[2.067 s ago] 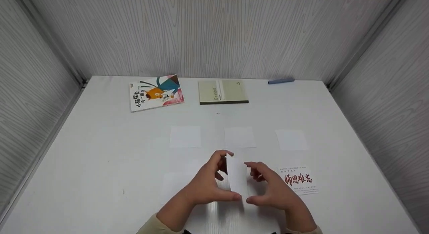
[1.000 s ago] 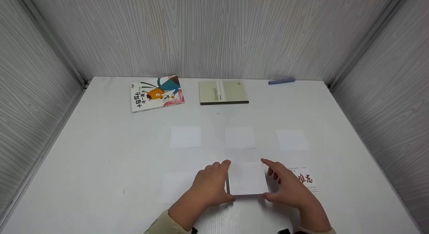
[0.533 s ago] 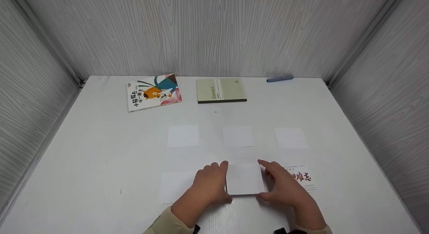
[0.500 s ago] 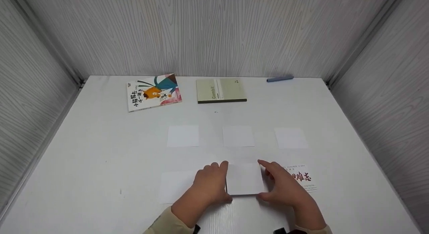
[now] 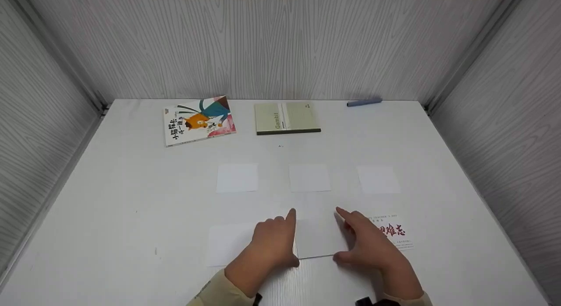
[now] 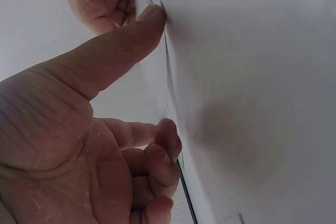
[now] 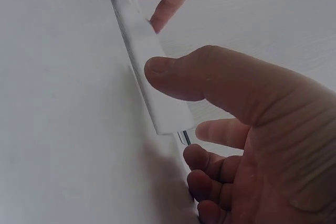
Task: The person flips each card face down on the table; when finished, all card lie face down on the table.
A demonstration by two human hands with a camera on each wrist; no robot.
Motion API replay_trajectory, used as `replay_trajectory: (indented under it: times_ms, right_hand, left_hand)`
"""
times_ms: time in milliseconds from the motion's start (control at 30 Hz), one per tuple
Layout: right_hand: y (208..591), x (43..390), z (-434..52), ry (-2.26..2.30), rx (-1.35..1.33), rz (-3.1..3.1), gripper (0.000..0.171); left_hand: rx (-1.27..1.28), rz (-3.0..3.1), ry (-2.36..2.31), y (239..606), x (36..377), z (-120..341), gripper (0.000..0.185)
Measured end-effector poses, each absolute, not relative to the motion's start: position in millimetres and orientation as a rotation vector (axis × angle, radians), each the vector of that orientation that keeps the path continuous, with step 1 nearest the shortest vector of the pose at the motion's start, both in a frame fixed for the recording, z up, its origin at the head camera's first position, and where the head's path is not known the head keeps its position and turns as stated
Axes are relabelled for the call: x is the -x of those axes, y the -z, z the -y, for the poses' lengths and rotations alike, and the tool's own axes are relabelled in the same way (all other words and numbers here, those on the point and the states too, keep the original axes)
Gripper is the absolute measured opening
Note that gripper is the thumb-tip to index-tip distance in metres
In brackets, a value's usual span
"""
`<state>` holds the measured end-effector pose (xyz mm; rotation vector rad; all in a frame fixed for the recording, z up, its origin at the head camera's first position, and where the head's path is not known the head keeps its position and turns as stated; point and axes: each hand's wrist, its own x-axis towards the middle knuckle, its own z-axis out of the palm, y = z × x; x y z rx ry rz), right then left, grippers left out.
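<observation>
The left part of the printed card [image 5: 394, 232] is covered by the right hand [image 5: 366, 244]. The right end of a white sheet [image 5: 230, 244] is hidden under the left hand [image 5: 274, 244]. The small print on the card cannot be read.

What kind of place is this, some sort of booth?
Probably a small enclosed work booth: a white table walled on three sides by grey wood-grain panels, with two books, a picture book and a green notebook, lying near the back.
</observation>
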<state>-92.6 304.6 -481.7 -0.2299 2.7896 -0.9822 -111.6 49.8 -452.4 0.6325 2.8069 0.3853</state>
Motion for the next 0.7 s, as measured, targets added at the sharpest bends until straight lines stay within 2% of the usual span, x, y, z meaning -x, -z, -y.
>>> replay_trajectory:
  times_ms: [133,300,500,700]
  right_hand:
    - [481.1,92.6,-304.6,0.973,0.238,-2.797,0.111]
    - [481.4,92.5,-306.0,0.957,0.269,-2.804,0.108]
    - [483.0,92.7,-306.5,0.950,0.320,-2.815,0.091]
    - [484.1,92.7,-303.9,0.923,0.276,-2.823,0.081]
  left_hand:
    - [-0.614,-2.823,-0.353,451.8,111.9,-50.8,0.121]
    - [-0.630,-2.816,-0.366,451.7,110.3,-51.5,0.111]
    - [-0.651,-2.810,-0.363,452.1,109.9,-50.9,0.088]
    - [-0.636,-2.805,-0.373,452.7,110.8,-50.2,0.079]
